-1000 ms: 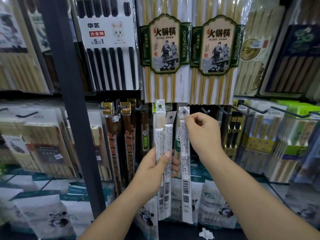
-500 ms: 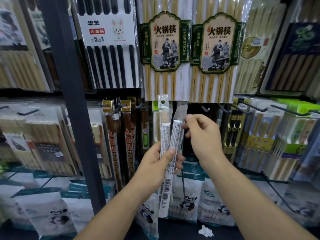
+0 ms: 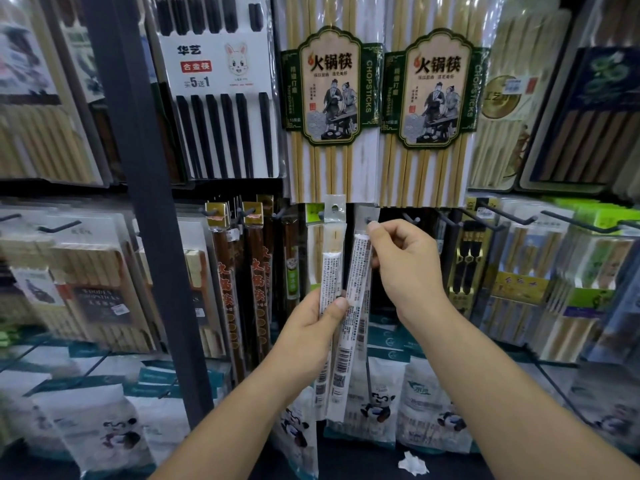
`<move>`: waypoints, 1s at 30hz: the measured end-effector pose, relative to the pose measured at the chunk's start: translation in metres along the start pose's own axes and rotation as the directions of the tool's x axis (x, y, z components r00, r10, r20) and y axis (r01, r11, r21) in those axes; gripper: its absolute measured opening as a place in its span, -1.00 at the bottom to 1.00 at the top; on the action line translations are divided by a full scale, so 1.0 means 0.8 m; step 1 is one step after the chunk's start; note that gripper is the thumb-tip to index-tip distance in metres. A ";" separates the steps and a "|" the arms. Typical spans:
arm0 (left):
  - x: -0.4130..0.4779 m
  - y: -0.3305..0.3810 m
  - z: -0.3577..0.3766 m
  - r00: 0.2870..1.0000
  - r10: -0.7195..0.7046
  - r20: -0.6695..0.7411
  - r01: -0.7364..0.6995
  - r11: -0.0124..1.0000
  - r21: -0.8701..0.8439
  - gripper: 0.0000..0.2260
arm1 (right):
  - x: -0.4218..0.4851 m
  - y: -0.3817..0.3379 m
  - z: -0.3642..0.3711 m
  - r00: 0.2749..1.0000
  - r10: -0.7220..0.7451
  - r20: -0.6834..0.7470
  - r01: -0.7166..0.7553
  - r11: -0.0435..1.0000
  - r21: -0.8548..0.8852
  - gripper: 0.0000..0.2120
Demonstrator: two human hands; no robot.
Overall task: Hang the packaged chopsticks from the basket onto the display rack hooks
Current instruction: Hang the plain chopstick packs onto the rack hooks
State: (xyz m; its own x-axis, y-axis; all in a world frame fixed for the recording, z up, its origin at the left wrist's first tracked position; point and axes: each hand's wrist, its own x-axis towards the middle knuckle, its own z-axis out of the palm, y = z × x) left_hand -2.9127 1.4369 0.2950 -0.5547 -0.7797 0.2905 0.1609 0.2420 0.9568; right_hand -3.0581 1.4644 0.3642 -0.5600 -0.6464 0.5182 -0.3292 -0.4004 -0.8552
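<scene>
Left hand (image 3: 311, 327): fingers curled round two slim chopstick packets at mid-length, thumb pressed across their fronts. Both packets are held in front of the middle row of the display rack, just right of the dark rack post (image 3: 138, 202).

Upright packet (image 3: 330, 271): stands near vertical, and its clear tab with the punched hole is free above the hand, overlapping the bottom edge of the big packs overhead.

Tilted packet (image 3: 358, 271): leans right at the top and touches the upright one low down, where the left hand grips them.

Right hand (image 3: 405, 271): fingers curled, thumb and forefinger pinching the top of the tilted packet. The tab sits at the tip of a dark hook (image 3: 372, 221); it cannot be told whether the hook passes through the hole.

Around them:
- Two green-labelled bamboo chopstick packs (image 3: 332, 98) hang in the row above.
- A white pack of black chopsticks (image 3: 221, 98) hangs to their left.
- Brown chopstick sleeves (image 3: 225, 289) hang beside the post.
- An empty hook (image 3: 410, 218) is just right of the right hand.
- Panda-printed bags (image 3: 377, 400) fill the bottom row.
- A crumpled white scrap (image 3: 412, 462) lies below them.
</scene>
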 end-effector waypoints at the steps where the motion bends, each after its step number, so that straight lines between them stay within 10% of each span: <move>1: 0.000 -0.001 -0.001 1.000 0.002 -0.006 -0.002 1.000 0.009 -0.80 | 0.001 0.000 0.000 1.000 0.003 0.001 -0.003 1.000 -0.002 -0.74; 13: 0.002 0.002 0.000 0.998 -0.025 -0.065 0.023 0.999 -0.026 -0.84 | 0.012 0.012 -0.002 0.999 0.033 -0.038 -0.037 0.991 -0.126 -0.71; 21: 0.009 0.002 -0.002 0.990 -0.139 -0.008 0.127 0.921 -0.368 -0.61 | -0.003 0.019 -0.011 0.994 0.050 -0.095 -0.064 0.986 -0.155 -0.77; 30: 0.003 0.003 0.013 0.997 0.031 -0.066 -0.030 0.999 0.024 -0.69 | -0.033 -0.002 -0.002 0.992 -0.042 0.123 0.045 0.999 -0.022 -0.89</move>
State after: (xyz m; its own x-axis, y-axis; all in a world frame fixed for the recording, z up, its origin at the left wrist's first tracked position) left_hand -2.9220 1.4418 0.2974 -0.4946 -0.8079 0.3204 0.1582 0.2789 0.9472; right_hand -3.0437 1.4831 0.3521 -0.4481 -0.7041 0.5508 -0.3702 -0.4147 -0.8312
